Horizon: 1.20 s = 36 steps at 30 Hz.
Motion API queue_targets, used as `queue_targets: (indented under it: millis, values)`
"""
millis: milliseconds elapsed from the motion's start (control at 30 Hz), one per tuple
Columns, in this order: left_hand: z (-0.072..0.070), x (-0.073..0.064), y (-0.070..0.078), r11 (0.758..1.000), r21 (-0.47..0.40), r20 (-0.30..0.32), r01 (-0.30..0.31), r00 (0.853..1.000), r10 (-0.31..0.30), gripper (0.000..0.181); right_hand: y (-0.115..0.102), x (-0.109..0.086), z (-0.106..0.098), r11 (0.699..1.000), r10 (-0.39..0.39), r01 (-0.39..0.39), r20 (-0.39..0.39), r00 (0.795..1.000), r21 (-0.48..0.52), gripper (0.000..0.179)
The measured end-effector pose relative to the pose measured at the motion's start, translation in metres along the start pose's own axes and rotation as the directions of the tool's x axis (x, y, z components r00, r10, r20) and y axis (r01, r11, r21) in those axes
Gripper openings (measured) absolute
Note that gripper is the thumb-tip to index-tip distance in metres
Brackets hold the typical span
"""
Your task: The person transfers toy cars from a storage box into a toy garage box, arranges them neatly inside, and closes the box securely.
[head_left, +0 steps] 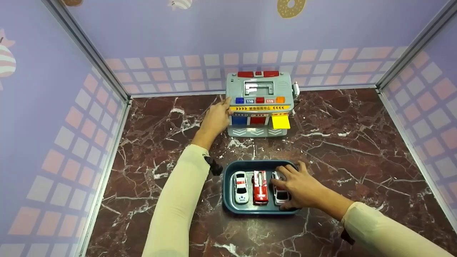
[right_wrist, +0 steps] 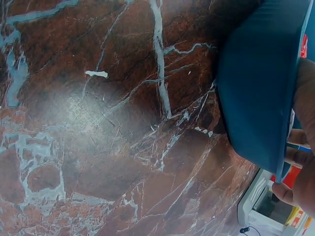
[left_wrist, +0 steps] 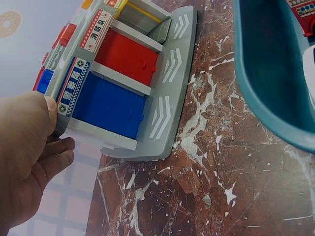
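Note:
A grey toy garage (head_left: 235, 87) stands near the back wall. Its blue door (left_wrist: 110, 105) and red door (left_wrist: 128, 59) are closed, while the yellow door (head_left: 281, 122) is raised. My left hand (head_left: 217, 116) grips the garage's left edge, thumb on the front. Closer to me, a dark teal tray (head_left: 226, 189) holds a white toy police car (head_left: 241, 187), a red toy fire truck (head_left: 260, 194) and a white toy car (head_left: 282, 197). My right hand (head_left: 300, 185) reaches over the tray's right rim and grips that last car, covering much of it.
Dark red marbled tabletop (head_left: 339, 150) surrounds the tray and garage. Purple panels with pink and white squares enclose it at the back wall (head_left: 200, 43), left and right. A white part (head_left: 296, 90) juts from the garage's right side.

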<state>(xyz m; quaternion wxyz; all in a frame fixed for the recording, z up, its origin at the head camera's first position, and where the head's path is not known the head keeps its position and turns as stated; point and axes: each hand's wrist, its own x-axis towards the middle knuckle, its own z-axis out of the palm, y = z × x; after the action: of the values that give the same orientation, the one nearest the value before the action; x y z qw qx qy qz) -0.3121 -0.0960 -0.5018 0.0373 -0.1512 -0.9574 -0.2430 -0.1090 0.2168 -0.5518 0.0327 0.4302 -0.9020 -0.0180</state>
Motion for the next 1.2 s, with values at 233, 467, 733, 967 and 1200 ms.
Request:
queue_targets:
  millis: [233,467,733,967,1200]
  values:
    - [-0.001,0.0,0.0,1.0,-0.014,0.005,0.007,1.0,-0.007,0.055,0.0,0.0,0.0,1.0,0.01,-0.01,0.006,1.0,0.006,0.085]
    - [0.0,0.0,0.0,1.0,-0.011,0.005,0.003,1.0,-0.003,0.056,0.0,0.002,-0.003,1.0,0.018,-0.018,0.016,1.0,-0.005,0.085]
    - [0.0,0.0,0.0,1.0,-0.012,0.011,0.006,1.0,-0.005,0.056,0.005,0.001,-0.015,1.0,0.017,-0.017,0.002,1.0,-0.001,0.087]
    - [0.0,-0.001,0.001,1.0,-0.008,0.019,0.016,1.0,-0.016,0.055,0.011,0.001,-0.025,0.997,0.025,-0.022,-0.048,0.999,0.071,0.088]
    - [-0.001,-0.001,0.001,1.0,-0.006,0.025,0.018,1.0,-0.018,0.056,0.018,0.001,-0.031,0.995,0.037,-0.03,-0.082,0.996,0.092,0.087]
